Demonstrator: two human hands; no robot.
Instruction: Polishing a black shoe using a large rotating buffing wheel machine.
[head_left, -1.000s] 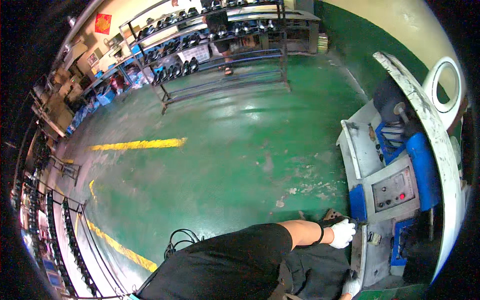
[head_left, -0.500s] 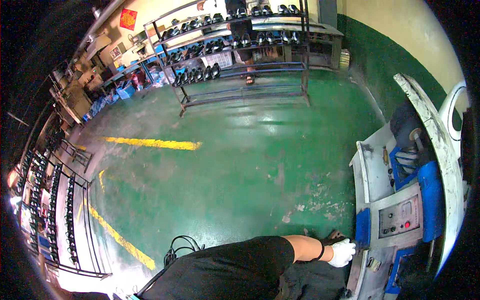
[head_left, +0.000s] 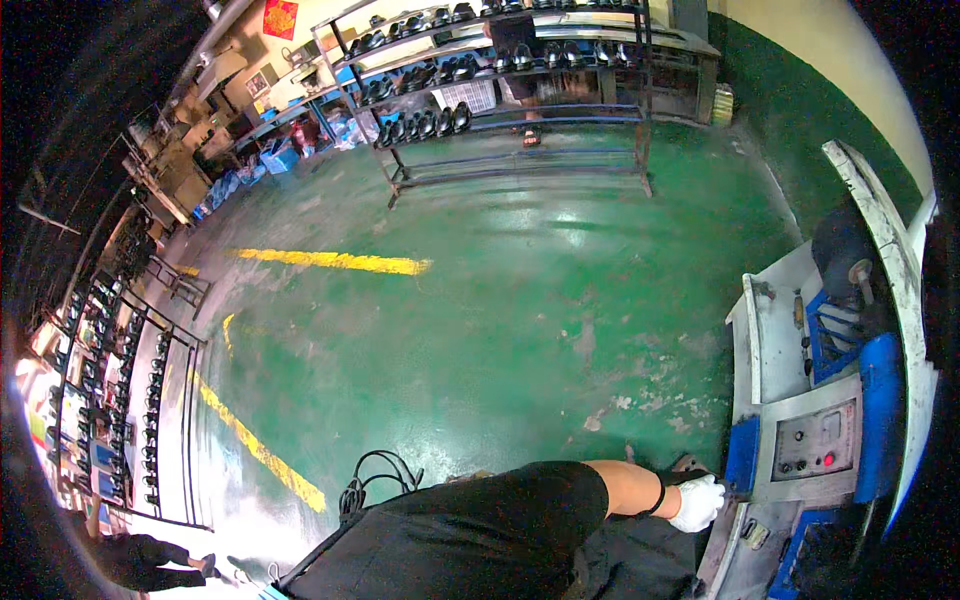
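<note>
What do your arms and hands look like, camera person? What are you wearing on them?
The left hand wears a white glove. There's a thin black band around that wrist and a short black sleeve above the bare forearm. The right hand is out of view.

There's the scuffed green floor (head_left: 500, 340) spread before you, yellow stripes (head_left: 330, 261) bright across it! Ahead of you stands a metal rack (head_left: 645, 110), black shoes (head_left: 425, 125) lining its shelves. On your left, another loaded rack (head_left: 190, 420); on your right, the machine's pale tray (head_left: 778, 514) carries a small object (head_left: 755, 533), too small to name.
</note>
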